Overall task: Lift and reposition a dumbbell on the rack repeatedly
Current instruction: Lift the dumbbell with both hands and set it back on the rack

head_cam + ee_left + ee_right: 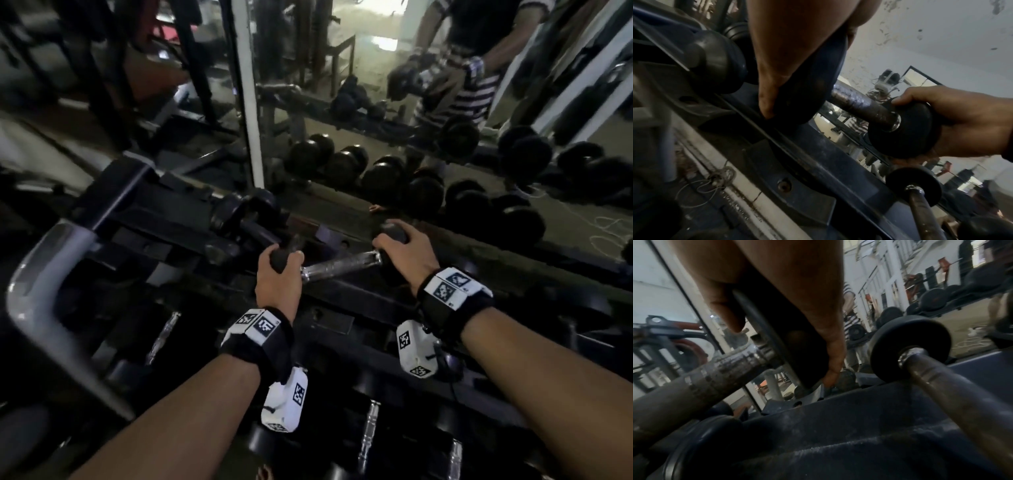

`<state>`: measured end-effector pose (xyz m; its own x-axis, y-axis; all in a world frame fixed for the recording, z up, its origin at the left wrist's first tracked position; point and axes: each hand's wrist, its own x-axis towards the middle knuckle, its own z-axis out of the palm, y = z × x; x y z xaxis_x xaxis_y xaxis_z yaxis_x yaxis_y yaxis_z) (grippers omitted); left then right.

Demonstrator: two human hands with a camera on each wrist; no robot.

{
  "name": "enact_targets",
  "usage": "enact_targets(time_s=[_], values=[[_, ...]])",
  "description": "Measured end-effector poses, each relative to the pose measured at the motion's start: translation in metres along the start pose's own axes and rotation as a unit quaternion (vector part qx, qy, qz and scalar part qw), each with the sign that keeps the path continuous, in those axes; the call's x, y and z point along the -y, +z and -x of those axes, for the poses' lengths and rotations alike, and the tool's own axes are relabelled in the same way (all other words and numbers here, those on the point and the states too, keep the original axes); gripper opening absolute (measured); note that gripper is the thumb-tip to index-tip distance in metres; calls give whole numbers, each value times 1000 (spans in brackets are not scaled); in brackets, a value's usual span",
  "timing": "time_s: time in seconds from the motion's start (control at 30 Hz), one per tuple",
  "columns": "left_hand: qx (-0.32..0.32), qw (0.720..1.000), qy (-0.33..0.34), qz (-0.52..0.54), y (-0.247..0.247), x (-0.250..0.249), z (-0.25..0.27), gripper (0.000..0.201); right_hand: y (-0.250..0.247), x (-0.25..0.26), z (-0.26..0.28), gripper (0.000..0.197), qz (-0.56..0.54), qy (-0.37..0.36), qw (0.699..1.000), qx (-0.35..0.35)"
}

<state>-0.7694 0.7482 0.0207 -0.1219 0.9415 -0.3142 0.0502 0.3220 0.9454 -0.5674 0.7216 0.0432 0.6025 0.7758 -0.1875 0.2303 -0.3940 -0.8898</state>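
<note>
Now each hand's grip (279,274) (406,250) clamps a dumbbell (337,265) end above the rack (329,322).

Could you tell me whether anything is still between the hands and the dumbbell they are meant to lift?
Nothing visible is. The left hand already grips one rubber head of the dumbbell and the right hand grips the other, leaving its metal handle bare between them. A neighbouring dumbbell sits close beside it on the rack.

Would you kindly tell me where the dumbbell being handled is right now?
In the head view the dumbbell sits centre frame at the rack top, before the mirror, left hand gripping one end, right hand the other.
</note>
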Motion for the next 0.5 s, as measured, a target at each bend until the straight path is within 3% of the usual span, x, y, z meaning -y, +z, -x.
enact_targets(time_s=[0.27,0.5], values=[[-132,989,-53,29,26,23,22,58,17,0,-55,50,122,-73,985,99],[-215,967,-129,44,58,53,24,63,40,-3,-90,44,224,-144,944,196]])
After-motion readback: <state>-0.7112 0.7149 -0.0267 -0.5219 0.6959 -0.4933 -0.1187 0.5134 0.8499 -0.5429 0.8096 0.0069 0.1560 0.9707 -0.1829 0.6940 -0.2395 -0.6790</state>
